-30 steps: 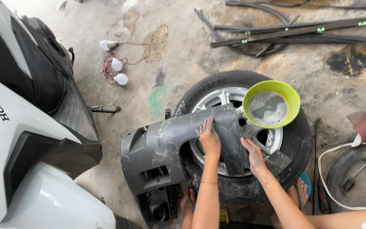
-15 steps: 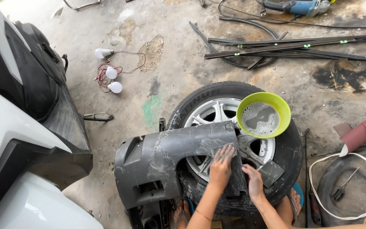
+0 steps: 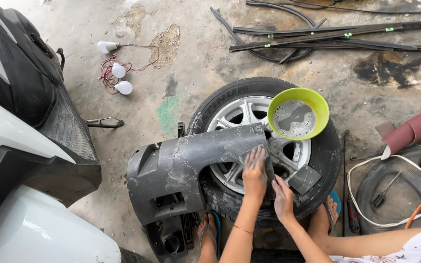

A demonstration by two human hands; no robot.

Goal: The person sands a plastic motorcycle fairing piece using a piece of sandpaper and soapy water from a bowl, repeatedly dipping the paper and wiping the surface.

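Sanding looks best done with flat, even strokes along the curve. The grey plastic fairing panel point(image 3: 186, 168), dusty and scuffed pale, lies across a car wheel point(image 3: 269, 141) on the floor. Left hand point(image 3: 255, 171) presses flat on it, maybe over sandpaper; right hand point(image 3: 283, 198) steadies it. A green bowl point(image 3: 298, 113) of soapy water sits on the tyre; 3 bulbs point(image 3: 117, 70) lie apart.

A matt grey plastic panel point(image 3: 191, 160), dusty and scuffed, is seen on a rubber tyre point(image 3: 325, 156); the green bowl point(image 3: 298, 113) looks glossy plastic.
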